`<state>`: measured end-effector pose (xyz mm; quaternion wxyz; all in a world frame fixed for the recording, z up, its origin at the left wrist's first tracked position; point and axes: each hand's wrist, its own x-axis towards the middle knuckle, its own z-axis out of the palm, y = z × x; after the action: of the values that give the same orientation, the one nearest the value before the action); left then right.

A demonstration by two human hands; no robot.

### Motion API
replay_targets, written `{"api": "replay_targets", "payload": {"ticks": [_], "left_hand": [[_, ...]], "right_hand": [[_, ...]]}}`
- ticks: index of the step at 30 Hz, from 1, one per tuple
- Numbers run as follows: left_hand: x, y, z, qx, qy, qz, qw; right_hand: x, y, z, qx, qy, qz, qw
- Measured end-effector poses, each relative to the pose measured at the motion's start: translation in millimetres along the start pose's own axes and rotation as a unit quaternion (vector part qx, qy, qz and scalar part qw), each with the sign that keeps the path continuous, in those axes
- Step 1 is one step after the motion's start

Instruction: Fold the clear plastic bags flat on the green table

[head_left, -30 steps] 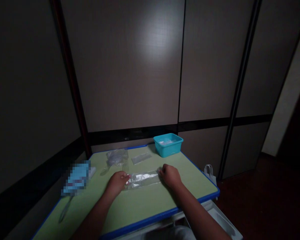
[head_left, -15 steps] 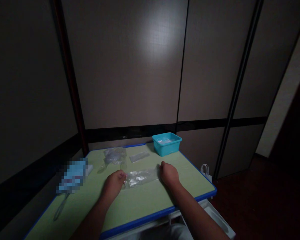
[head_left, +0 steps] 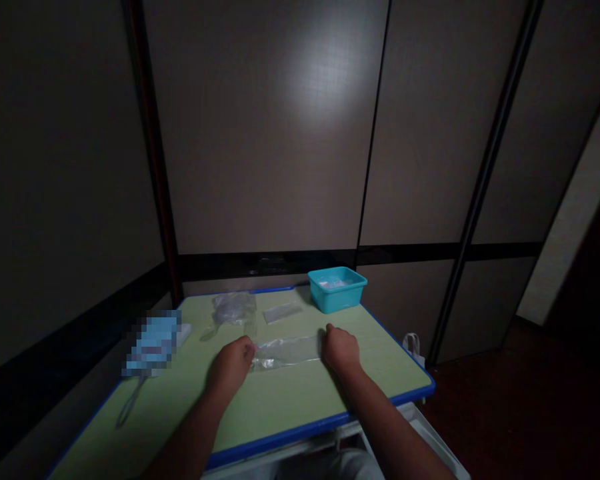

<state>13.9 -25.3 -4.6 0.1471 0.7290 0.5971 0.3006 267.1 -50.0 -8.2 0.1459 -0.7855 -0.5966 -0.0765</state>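
A long clear plastic bag [head_left: 287, 353] is stretched out flat between my two hands, low over the green tabletop. My left hand [head_left: 233, 365] pinches its left end between thumb and fingers. At the other end, my right hand [head_left: 341, 348] is closed on the bag, its fingertips partly hidden behind the hand. Just beyond lies another flat clear bag [head_left: 283, 312] on the table. A crumpled heap of clear plastic [head_left: 233, 310] rests farther back on the left.
A turquoise basin [head_left: 337, 293] with clear plastic inside stands at the table's back right. On the left edge lies a blurred blue item [head_left: 155, 340] with a strap. The green table [head_left: 280, 407] has a blue rim. Tall cabinet panels [head_left: 270, 133] rise behind it.
The bag between my hands looks pulled straighter and flatter. Both hands keep their hold, and the whole view has shifted slightly.
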Motion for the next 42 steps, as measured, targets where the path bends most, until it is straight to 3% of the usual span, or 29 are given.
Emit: {"api": "replay_targets", "payload": {"ticks": [4,7,9,13,15,17,23,27,29,32,34,37,39,42], "left_hand": [[0.2,1.0,-1.9,0.033,0.023,0.02,0.999],[-3.6,10.3,-6.5,0.098,0.117,0.094,0.984],[-10.3,22.6,-8.4,0.126,0.145,0.163,0.968],[-28.2,51.5,-0.1,0.134,0.07,0.321,0.935],[-33.5,60.8,7.9,0.139,0.047,0.359,0.922],[-33.3,63.2,13.9,0.144,0.059,0.343,0.926],[-13.6,32.7,5.4,0.167,0.152,0.168,0.96],[-9.5,15.0,-10.3,0.192,0.233,0.08,0.95],[-12.7,16.3,-14.4,0.204,0.26,0.081,0.94],[-22.6,30.1,-12.9,0.205,0.216,0.17,0.939],[-30.8,43.7,-7.3,0.192,0.136,0.267,0.935],[-41.5,64.3,5.1,0.163,0.011,0.401,0.901],[-45.0,74.3,14.1,0.154,-0.031,0.42,0.894],[-44.5,79.8,25.6,0.158,-0.044,0.364,0.917]], "right_hand": [[0.6,0.3,-0.9,0.009,-0.004,0.008,1.0],[-0.1,1.0,-5.3,0.02,0.023,0.016,0.999],[-1.8,1.4,-10.0,0.025,0.063,0.013,0.998],[-7.8,0.2,-18.9,0.045,0.135,-0.039,0.989],[-10.5,-0.7,-20.4,0.068,0.144,-0.088,0.983],[-11.7,-0.9,-19.2,0.087,0.134,-0.125,0.979],[-8.1,2.7,-10.1,0.088,0.109,-0.126,0.982],[-6.2,3.4,-8.5,0.079,0.107,-0.096,0.986],[-6.0,3.1,-9.0,0.077,0.1,-0.083,0.989],[-5.6,3.5,-8.2,0.091,0.082,-0.086,0.989],[-5.0,4.5,-5.8,0.114,0.06,-0.121,0.984],[-3.8,6.3,-0.4,0.14,0.004,-0.196,0.971],[-3.3,6.3,2.5,0.136,-0.035,-0.225,0.964],[-2.9,4.8,4.3,0.118,-0.071,-0.236,0.962]]}}
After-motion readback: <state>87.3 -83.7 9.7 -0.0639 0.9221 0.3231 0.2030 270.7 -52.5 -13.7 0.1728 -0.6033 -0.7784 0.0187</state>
